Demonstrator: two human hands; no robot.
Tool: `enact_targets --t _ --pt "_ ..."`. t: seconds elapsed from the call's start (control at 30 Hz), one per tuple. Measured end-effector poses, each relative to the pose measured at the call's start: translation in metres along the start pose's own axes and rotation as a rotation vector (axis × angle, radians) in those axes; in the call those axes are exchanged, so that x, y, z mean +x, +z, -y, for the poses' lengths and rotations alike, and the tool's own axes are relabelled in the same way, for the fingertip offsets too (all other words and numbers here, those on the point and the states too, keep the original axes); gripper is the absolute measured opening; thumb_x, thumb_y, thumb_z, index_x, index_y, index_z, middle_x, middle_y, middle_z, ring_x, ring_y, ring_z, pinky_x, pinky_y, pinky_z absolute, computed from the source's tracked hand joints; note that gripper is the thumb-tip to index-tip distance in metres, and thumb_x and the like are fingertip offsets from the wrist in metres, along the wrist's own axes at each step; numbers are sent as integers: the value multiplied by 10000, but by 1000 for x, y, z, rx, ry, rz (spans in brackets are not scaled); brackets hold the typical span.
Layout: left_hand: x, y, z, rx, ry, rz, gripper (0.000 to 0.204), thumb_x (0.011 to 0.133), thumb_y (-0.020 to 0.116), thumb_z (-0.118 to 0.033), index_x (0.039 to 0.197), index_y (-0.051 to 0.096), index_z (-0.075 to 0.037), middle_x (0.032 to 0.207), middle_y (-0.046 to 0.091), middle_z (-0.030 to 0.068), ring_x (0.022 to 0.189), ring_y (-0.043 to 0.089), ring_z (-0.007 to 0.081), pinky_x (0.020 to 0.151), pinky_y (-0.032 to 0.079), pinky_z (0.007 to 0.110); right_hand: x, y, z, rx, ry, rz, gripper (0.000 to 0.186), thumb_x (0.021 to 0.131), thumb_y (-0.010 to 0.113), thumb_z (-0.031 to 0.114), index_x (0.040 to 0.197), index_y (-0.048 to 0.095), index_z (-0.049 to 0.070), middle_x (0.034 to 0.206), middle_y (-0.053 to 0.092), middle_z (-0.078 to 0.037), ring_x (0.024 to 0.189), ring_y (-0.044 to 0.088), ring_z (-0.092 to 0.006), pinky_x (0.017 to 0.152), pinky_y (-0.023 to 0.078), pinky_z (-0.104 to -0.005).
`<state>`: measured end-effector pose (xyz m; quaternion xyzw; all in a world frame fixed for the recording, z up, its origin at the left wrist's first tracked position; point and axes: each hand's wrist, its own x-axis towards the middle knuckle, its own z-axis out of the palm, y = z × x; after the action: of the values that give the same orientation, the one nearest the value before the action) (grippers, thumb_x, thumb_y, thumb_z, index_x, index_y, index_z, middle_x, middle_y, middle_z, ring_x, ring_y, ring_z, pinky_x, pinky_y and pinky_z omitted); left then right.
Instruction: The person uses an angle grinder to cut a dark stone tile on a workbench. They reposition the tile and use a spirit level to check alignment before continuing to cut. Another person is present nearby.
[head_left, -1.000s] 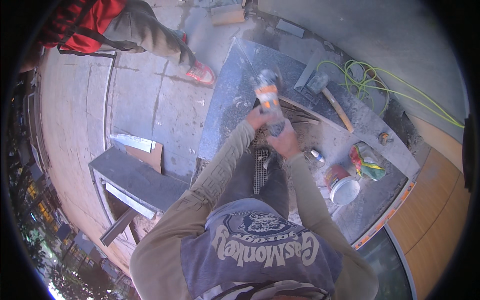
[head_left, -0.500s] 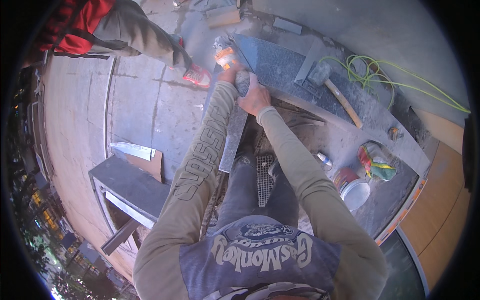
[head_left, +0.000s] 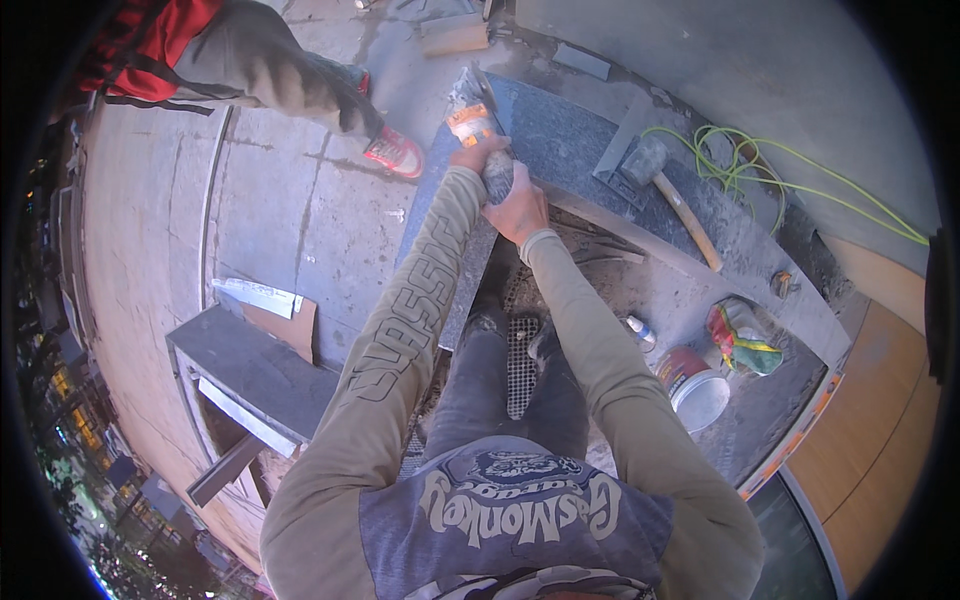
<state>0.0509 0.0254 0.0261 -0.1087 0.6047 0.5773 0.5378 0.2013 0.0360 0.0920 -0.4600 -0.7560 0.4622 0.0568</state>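
Both of my arms reach straight ahead to a dusty angle grinder (head_left: 468, 124) with an orange band near its head. My left hand (head_left: 478, 153) is closed around its body, just behind the orange part. My right hand (head_left: 520, 208) wraps the grey rear end, closer to me. The grinder's head lies at the left end of a dark stone slab (head_left: 560, 120), by its cut edge. Whether the disc touches the stone is hidden by the tool and dust. Another dark slab strip (head_left: 425, 215) runs below my left forearm.
A mallet (head_left: 672, 195) with a wooden handle and a metal square (head_left: 612, 165) lie on the slab, near a yellow-green cord (head_left: 735, 160). To the right are a bucket (head_left: 700, 398), a bottle (head_left: 641, 332) and a colourful cloth (head_left: 740, 335). Another person's shoe (head_left: 396, 152) stands at left.
The grinder and both hands have shifted a little to the right, and the grinder's head now sits nearer the slab's corner. My view has moved slightly. My grip stays the same.
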Motion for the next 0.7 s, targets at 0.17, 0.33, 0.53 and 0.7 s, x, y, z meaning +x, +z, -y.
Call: enact_targets --t 0.17,0.33,0.53,0.7 --pt "7 -3 2 24 23 13 503 689 884 -195 1066 671 62 917 731 154 717 716 276 659 587 419 1 1 1 -8 27 5 798 719 866 244 1355 444 10 1119 693 -300 1073 663 -475 924 533 -520" --pt "10 -4 4 -22 19 53 463 702 874 -188 1051 677 45 899 731 142 709 713 268 655 584 408 3 -1 2 -28 14 13 822 725 879 281 1379 449 29 1142 693 -293 1093 667 -457 921 541 -500" --pt "8 -4 2 -52 10 72 417 721 860 -175 1034 677 32 881 726 136 694 705 259 651 584 404 2 -3 8 -36 39 24 800 724 875 256 1360 449 24 1141 691 -297 1088 665 -463 933 534 -505" --pt "2 -1 -4 -66 -16 54 438 710 865 -160 1046 669 43 879 723 143 691 704 261 645 584 412 2 -4 12 -23 52 32 787 727 863 243 1355 446 18 1141 686 -304 1090 660 -469 943 528 -512"
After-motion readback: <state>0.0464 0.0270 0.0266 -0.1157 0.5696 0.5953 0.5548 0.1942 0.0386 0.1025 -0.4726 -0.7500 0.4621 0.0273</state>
